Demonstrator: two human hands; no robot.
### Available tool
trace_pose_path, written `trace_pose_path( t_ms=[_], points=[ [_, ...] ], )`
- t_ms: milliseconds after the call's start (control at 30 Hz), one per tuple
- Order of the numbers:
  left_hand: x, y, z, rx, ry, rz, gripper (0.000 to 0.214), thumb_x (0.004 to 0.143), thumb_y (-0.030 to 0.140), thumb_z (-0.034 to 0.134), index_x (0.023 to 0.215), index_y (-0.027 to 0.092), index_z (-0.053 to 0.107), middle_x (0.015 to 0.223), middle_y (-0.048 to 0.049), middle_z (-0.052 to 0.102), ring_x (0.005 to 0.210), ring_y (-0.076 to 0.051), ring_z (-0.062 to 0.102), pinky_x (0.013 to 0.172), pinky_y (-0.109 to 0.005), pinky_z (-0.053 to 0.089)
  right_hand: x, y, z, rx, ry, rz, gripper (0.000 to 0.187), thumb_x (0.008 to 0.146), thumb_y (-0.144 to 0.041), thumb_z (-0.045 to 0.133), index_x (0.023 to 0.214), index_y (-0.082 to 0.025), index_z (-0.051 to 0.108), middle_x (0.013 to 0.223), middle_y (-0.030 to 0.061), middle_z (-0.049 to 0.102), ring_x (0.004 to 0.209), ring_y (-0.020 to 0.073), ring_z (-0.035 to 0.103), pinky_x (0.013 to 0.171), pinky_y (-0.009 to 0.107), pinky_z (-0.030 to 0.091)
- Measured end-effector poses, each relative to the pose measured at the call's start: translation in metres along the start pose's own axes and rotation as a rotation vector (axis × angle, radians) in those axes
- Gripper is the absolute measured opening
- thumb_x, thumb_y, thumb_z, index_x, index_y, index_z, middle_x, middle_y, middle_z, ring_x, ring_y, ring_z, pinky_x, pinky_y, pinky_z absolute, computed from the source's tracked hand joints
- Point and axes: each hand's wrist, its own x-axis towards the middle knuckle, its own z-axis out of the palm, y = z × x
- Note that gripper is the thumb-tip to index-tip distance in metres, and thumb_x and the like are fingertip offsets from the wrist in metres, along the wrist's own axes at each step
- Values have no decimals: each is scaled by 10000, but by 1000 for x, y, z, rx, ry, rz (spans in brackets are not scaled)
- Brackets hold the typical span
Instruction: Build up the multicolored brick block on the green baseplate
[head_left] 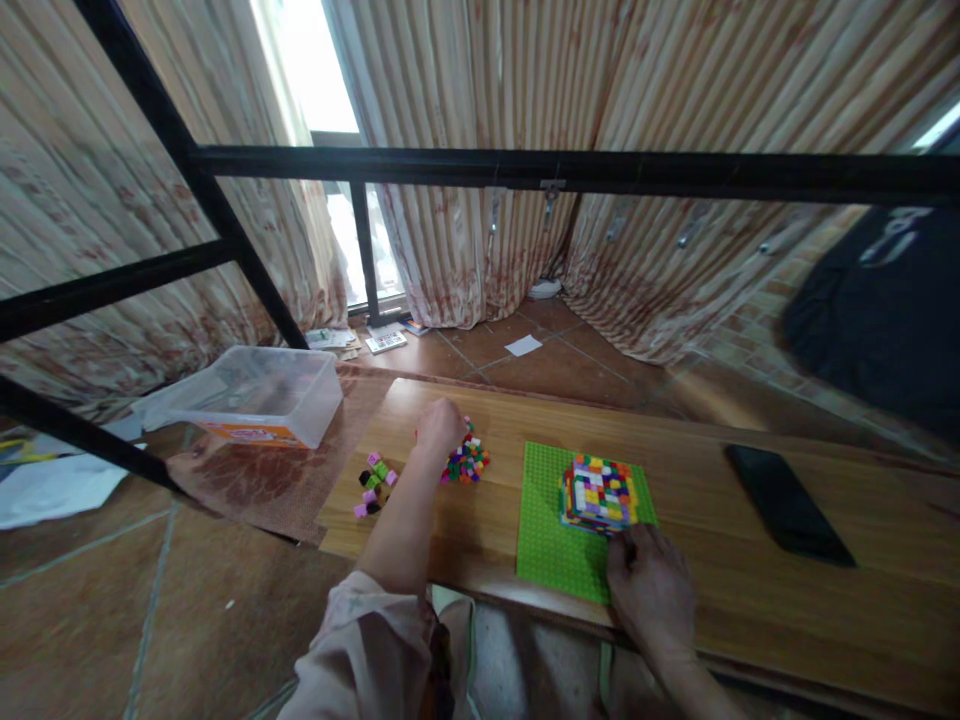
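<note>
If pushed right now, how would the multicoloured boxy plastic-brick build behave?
Multicoloured boxy plastic-brick build: likely stiff, it looks tightly packed. Tipping seems unlikely: it's low, broad. The studded green plastic baseplate beneath may resist sliding.

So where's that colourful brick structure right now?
In the head view, the colourful brick structure sits right of centre on the green baseplate, with the right hand at its near right corner and the black phone farther right.

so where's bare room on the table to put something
Bare wooden tabletop lies between the green baseplate and the black smartphone, and right of the smartphone. A narrower strip separates baseplate and toy-brick pile. Crowded: left end, with loose bricks and left hand; baseplate, with brick block and right hand.
</note>
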Motion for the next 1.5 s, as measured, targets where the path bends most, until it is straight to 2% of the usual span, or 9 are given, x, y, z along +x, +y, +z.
trace_pose_path(
  t_ms=[233, 400, 600, 800, 900, 1033, 1233, 1367, 1500],
  points=[
    [-12, -11, -17, -179, -147, 116, 190, 803, 183, 599, 840, 139, 780, 844, -95, 766, 833, -201, 687, 759, -254, 493, 1, -7, -7, -9, -11, 19, 178, 892, -239, 423, 766, -206, 543, 799, 69, 618, 779, 229, 552, 701, 318, 344],
    [-21, -11, -26, -397, -199, 178, 254, 834, 220, 557, 967, 129, 753, 924, -56, 765, 842, -164, 676, 754, -234, 513, 2, -10, -8, -34, -35, 42, 180, 903, -227, 427, 793, -195, 565, 823, 71, 627, 806, 231, 551, 719, 318, 337],
    [-52, 28, -30, -1224, -369, 160, 239, 779, 317, 663, 906, 127, 730, 960, -84, 738, 762, -122, 643, 732, -248, 533, 3, -15, -10, 9, -41, 71, 174, 906, -198, 437, 822, -188, 590, 844, 73, 639, 834, 231, 557, 752, 319, 348],
    [-72, 63, -20, -1640, -617, 29, 241, 703, 295, 792, 847, 118, 715, 769, -45, 696, 687, -89, 630, 655, -190, 515, 5, -20, -15, 22, -67, 110, 150, 888, -162, 465, 848, -186, 608, 858, 69, 648, 851, 227, 557, 763, 313, 340],
    [-75, 73, -15, -1664, -653, -6, 308, 662, 318, 830, 857, 108, 717, 711, -19, 675, 607, -64, 604, 575, -162, 478, 6, -21, -15, 36, -72, 123, 151, 884, -151, 470, 840, -189, 609, 860, 66, 651, 849, 223, 555, 767, 310, 337],
    [-81, 84, -8, -1517, -558, -35, 349, 655, 390, 826, 845, 116, 723, 695, -8, 677, 534, -41, 562, 507, -149, 425, 7, -23, -17, 47, -77, 132, 154, 888, -151, 469, 848, -189, 613, 860, 69, 654, 845, 225, 553, 771, 313, 335],
    [-93, 98, -3, -1365, -530, 1, 379, 669, 473, 790, 789, 117, 734, 692, -19, 689, 588, -70, 597, 581, -179, 475, 8, -26, -21, 75, -91, 153, 149, 889, -147, 470, 850, -193, 607, 872, 64, 659, 865, 223, 555, 774, 310, 329],
    [-97, 102, -3, -1375, -575, 13, 345, 619, 372, 834, 846, 129, 743, 770, -27, 719, 683, -89, 633, 688, -204, 507, 9, -26, -20, 77, -77, 149, 151, 894, -156, 469, 860, -198, 610, 870, 62, 658, 853, 222, 553, 764, 313, 321],
    [-99, 104, 1, -1288, -568, 75, 307, 595, 232, 822, 877, 136, 747, 758, -12, 718, 656, -89, 621, 676, -211, 500, 8, -25, -19, 70, -64, 145, 149, 895, -157, 476, 863, -198, 616, 861, 63, 656, 850, 222, 548, 755, 316, 312]
  ],
)
